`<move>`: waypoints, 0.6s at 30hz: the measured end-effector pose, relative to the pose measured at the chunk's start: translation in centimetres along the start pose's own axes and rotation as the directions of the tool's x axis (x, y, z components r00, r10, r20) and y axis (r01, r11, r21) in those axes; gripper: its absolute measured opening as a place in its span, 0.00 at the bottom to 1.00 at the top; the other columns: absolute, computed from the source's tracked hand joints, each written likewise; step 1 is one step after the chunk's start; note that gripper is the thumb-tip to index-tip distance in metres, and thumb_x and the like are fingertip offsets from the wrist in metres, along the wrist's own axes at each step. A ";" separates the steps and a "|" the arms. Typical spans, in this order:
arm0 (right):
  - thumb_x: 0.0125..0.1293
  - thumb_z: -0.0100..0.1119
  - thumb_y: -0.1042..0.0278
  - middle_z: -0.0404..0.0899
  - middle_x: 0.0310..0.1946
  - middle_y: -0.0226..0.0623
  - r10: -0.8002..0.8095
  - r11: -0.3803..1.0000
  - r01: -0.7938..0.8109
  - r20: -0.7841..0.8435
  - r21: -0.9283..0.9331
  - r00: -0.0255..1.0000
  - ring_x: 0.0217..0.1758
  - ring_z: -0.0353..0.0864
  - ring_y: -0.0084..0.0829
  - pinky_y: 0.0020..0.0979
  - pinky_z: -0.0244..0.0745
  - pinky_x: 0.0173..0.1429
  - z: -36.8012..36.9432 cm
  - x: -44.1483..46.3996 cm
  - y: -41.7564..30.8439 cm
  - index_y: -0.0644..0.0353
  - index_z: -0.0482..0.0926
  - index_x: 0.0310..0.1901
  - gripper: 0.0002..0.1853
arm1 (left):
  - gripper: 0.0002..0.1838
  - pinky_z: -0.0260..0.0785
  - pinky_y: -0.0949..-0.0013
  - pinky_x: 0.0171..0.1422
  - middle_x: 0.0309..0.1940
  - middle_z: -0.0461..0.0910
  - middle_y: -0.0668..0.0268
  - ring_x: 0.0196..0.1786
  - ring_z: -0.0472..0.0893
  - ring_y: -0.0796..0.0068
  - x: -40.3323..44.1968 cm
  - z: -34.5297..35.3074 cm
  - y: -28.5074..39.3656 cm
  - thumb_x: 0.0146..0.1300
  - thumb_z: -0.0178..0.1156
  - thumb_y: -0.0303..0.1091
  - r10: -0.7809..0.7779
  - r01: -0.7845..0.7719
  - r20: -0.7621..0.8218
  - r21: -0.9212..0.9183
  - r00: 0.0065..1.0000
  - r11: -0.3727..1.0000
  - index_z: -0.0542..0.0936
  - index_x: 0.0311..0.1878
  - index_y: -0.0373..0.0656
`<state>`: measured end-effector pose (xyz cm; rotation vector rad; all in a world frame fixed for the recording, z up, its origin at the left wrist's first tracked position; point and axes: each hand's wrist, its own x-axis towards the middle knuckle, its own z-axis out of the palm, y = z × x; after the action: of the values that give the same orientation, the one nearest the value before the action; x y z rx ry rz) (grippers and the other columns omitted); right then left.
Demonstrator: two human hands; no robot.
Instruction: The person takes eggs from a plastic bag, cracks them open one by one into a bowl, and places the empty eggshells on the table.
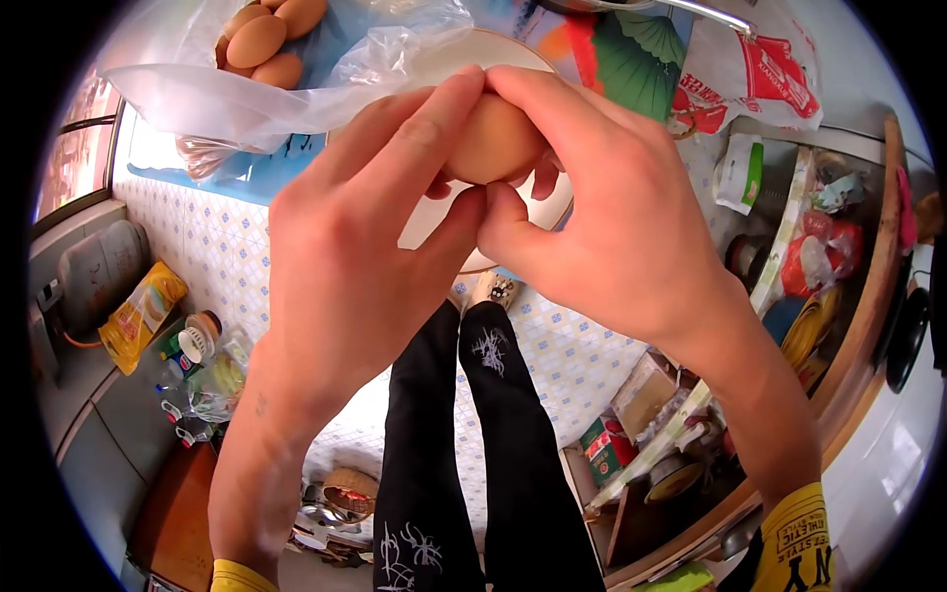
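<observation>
Between my two hands I hold a brown egg [496, 140], its smooth shell facing me. My left hand [370, 207] has its fingers curled round the egg's left side. My right hand [602, 197] grips the other side, and the thumbs and index fingertips of both hands meet at the egg. Directly under them is a pale round bowl [429, 233] with a brown rim, largely covered by my hands. Several more brown eggs [258, 41] lie in a clear plastic bag [286, 111] at the upper left.
A blue patterned surface [237, 185] lies under the bag and bowl. At the top right are a metal pan handle [705, 15] and a red and white bag [779, 79]. Open shelves [853, 345] hold packages on the right. A yellow packet [143, 316] and bottles stand at left.
</observation>
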<state>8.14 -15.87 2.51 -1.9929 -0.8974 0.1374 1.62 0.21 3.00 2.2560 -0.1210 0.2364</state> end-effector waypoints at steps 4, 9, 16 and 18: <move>0.49 0.63 0.79 0.80 0.39 0.42 0.002 1.000 -0.003 -0.012 -0.030 1.000 0.29 0.75 0.34 0.30 0.73 0.34 0.2 0.2 -0.1 0.65 0.74 0.54 0.26 | 0.31 0.77 0.71 0.48 0.50 0.81 0.59 0.41 0.83 0.72 0.1 0.1 -0.1 0.50 0.67 0.15 0.037 -0.037 -0.007 0.014 0.999 0.999 0.77 0.61 0.38; 0.48 0.61 0.79 0.80 0.38 0.43 -0.017 0.999 0.016 -0.029 -0.040 0.999 0.29 0.76 0.34 0.30 0.73 0.35 0.4 0.4 -0.1 0.66 0.74 0.54 0.26 | 0.31 0.78 0.71 0.49 0.50 0.82 0.59 0.43 0.83 0.73 0.1 0.2 -0.6 0.50 0.68 0.16 0.035 -0.035 -0.019 0.000 0.999 0.999 0.77 0.61 0.36; 0.48 0.60 0.80 0.80 0.39 0.43 -0.020 1.000 0.020 -0.026 -0.013 0.999 0.30 0.76 0.34 0.30 0.74 0.36 0.6 0.7 0.1 0.66 0.75 0.54 0.26 | 0.31 0.78 0.71 0.51 0.51 0.82 0.59 0.46 0.83 0.73 0.1 0.1 -1.1 0.49 0.68 0.16 0.034 -0.034 -0.029 -0.007 0.999 0.999 0.77 0.61 0.37; 0.48 0.60 0.80 0.80 0.38 0.43 -0.034 0.998 0.033 -0.032 -0.046 0.999 0.31 0.77 0.34 0.30 0.74 0.37 0.3 0.5 0.3 0.66 0.75 0.54 0.27 | 0.32 0.77 0.71 0.51 0.51 0.81 0.59 0.45 0.83 0.73 0.0 -0.1 -1.2 0.49 0.68 0.16 0.029 -0.030 -0.022 -0.015 0.999 0.999 0.77 0.61 0.37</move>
<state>8.56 -15.39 2.21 -2.0155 -0.9196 0.0653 1.83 1.05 2.19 2.2368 -0.1441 0.2750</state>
